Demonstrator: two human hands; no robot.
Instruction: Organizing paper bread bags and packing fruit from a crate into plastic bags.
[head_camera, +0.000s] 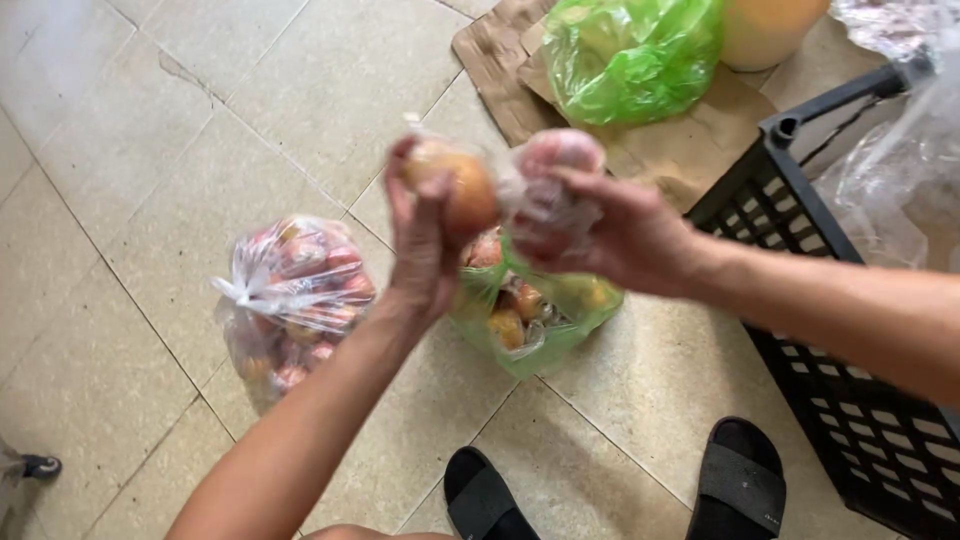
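A person crouches over a tiled floor (150, 120), both hands raised directly above an open green bag of fruit (535, 320). The left hand (420, 245) has its fingers (400, 185) curled up around an orange-yellow fruit in clear wrap (462, 190), held at the top of the hand. Just right of it, the right hand (620, 235) pinches a pinkish wrapped fruit (555, 165) and a twist of clear plastic between thumb and fingers; the two fruits sit side by side, nearly touching, with crumpled film bridging them. Neither fruit shows a clear long axis; both look roundish.

Left of the green bag, near it on the floor, lies a knotted clear bag of reddish fruit (295, 300). Right of the green bag stands a black plastic crate (800, 240), under the right forearm. Beyond the green bag, farther from the person, a second green bag (630, 55) rests on brown paper (690, 140). The person's black sandals (740, 480) are on the near side of the green bag. Nothing stands between the hands and the open bag below.
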